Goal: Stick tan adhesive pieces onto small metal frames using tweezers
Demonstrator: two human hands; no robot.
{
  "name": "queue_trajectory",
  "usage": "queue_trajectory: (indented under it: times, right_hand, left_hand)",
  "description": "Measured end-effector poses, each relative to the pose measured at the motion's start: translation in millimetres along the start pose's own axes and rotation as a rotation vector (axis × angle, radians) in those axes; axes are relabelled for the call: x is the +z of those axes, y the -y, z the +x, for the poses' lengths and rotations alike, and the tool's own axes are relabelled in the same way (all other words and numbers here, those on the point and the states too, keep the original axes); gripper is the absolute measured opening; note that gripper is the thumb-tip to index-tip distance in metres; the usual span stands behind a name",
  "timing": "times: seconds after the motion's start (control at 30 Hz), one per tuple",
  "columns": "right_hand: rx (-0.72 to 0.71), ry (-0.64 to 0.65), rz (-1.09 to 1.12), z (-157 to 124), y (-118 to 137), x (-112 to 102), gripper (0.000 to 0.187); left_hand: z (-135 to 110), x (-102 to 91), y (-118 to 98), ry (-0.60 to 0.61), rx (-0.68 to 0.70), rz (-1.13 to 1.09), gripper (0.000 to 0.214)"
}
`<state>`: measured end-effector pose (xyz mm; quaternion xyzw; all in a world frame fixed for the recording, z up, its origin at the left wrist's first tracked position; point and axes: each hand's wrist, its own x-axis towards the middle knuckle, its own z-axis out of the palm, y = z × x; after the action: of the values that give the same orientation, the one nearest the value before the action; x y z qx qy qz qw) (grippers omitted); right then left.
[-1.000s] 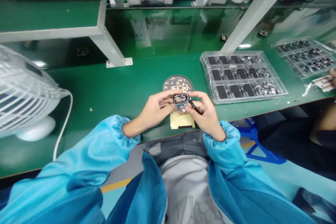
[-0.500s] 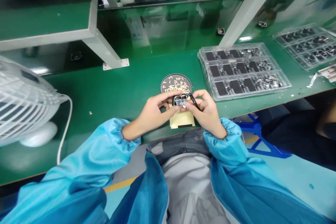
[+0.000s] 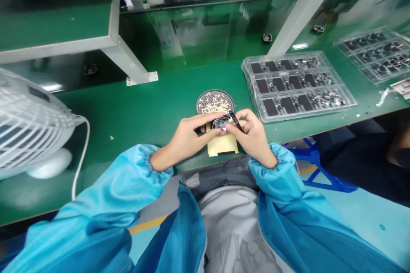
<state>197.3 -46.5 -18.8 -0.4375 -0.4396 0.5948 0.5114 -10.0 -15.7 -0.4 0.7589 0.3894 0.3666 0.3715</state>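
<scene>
Between my two hands is a small rounded, black-rimmed electronic casing (image 3: 220, 123) with silvery parts inside. My left hand (image 3: 191, 133) grips its left side, the thumb along the near edge and the fingers along the far edge. My right hand (image 3: 251, 136) is closed at the casing's right side, its thumb tip against the silvery part. A black strip with white lettering (image 3: 236, 121) slants between my right thumb and fingers; whether it is joined to the casing I cannot tell. Beneath lies a yellow pad (image 3: 223, 145). Just beyond is a round grey perforated dish (image 3: 199, 108) with many tiny beige pieces.
A clear compartment tray (image 3: 290, 116) of black panels and shiny parts lies to the right, another tray (image 3: 373, 77) farther off. A white fan (image 3: 32, 132) with a cable stands left. Metal posts (image 3: 134, 62) rise behind. At right sits another person (image 3: 361, 158) by a blue stool (image 3: 320, 170).
The casing has tipped slightly between my fingers, and the black strip has shifted a little with it. Both hands keep nearly the same place.
</scene>
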Motion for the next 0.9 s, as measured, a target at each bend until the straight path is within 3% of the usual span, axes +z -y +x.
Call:
queue_trajectory:
  times: [0.2,0.3,0.4,0.57,0.77,0.9]
  right_hand:
    - [-0.002,0.016,-0.019,-0.1,2.0,0.0,0.055]
    - [-0.022,-0.017,-0.060,-0.1,2.7,-0.4,0.053]
    - [-0.071,-0.074,-0.109,-0.1,4.6,-0.7,0.052]
    - [-0.096,-0.082,-0.221,-0.4,8.0,-0.6,0.047]
    - [-0.107,-0.008,-0.236,0.6,4.9,-0.8,0.036]
    - [-0.124,-0.024,-0.273,-0.5,3.9,-1.7,0.029]
  left_hand:
    - [-0.6,-1.5,-0.9,-0.011,0.049,0.005,0.040]
    - [-0.5,0.0,-1.7,-0.024,-0.073,-0.072,0.040]
    - [-0.4,1.9,-2.1,-0.007,-0.228,-0.288,0.046]
    - [0.1,4.5,-5.9,0.058,-0.328,-0.608,0.051]
    - [-0.2,7.7,-6.5,0.065,-0.258,-0.611,0.037]
    - [-2.2,9.5,-6.3,0.018,-0.240,-0.368,0.040]
